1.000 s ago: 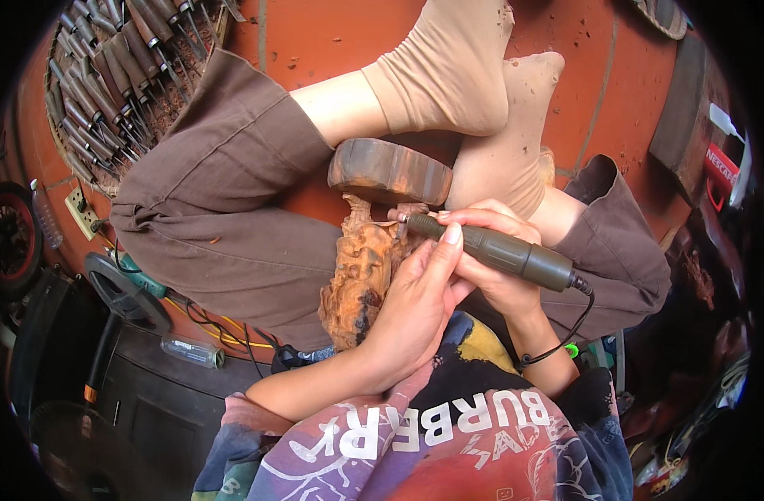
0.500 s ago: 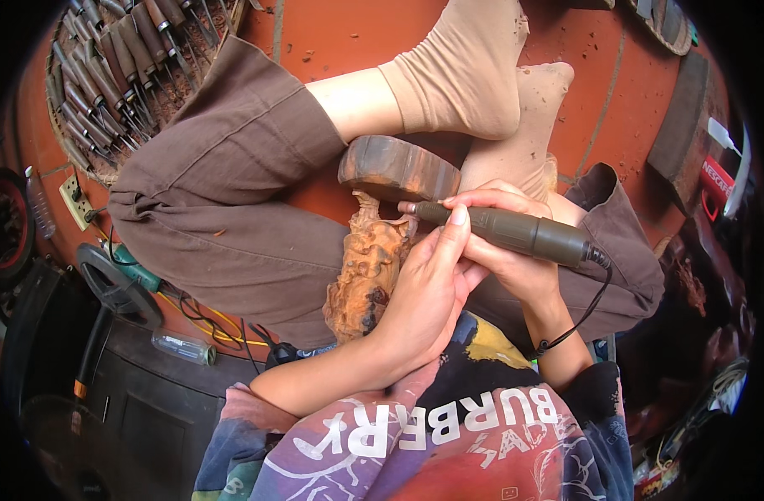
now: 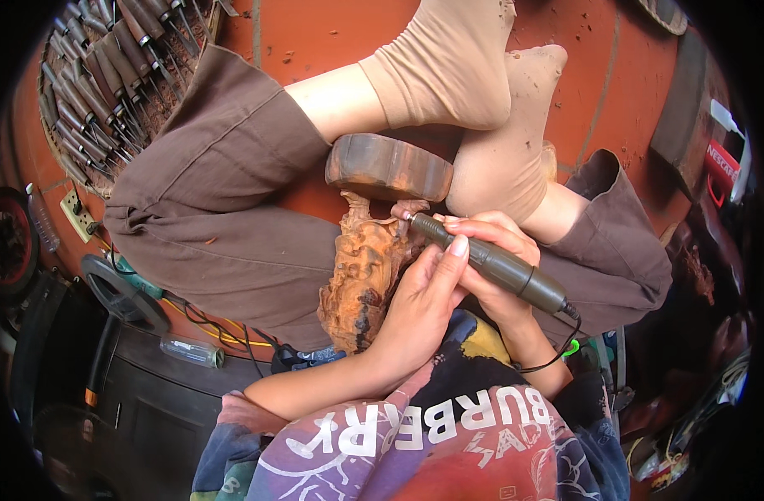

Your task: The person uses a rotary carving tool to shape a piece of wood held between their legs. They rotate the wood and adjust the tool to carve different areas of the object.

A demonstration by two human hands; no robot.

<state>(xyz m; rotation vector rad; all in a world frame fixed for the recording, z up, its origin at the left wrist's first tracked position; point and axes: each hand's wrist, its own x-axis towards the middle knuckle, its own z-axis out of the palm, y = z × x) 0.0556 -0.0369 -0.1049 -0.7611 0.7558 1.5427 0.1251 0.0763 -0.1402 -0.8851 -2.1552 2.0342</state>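
Between my crossed legs lies a brown carved wooden figure [image 3: 353, 288], knobbly and dark-patched, with a thick round wooden base [image 3: 390, 169] at its far end. My right hand [image 3: 499, 267] is wrapped around a dark green rotary tool [image 3: 514, 271], its cord trailing from the rear. The tool's tip meets the carving, or sits very close to it, just below the base. My left hand [image 3: 428, 292] is closed beside the carving, thumb against the tool's barrel; its other fingers are partly hidden.
A round basket of wooden-handled carving chisels [image 3: 106, 79] stands far left. Below it are a power strip [image 3: 79, 215], cables and a clear plastic bottle [image 3: 192, 351]. A dark wooden block [image 3: 681, 117] lies at right. Wood chips dot the red tiled floor [image 3: 566, 100].
The carving and its base have shifted slightly left in view. The rotary tool has tilted, its rear end now lower, with my right hand turning along. My left hand keeps its pose.
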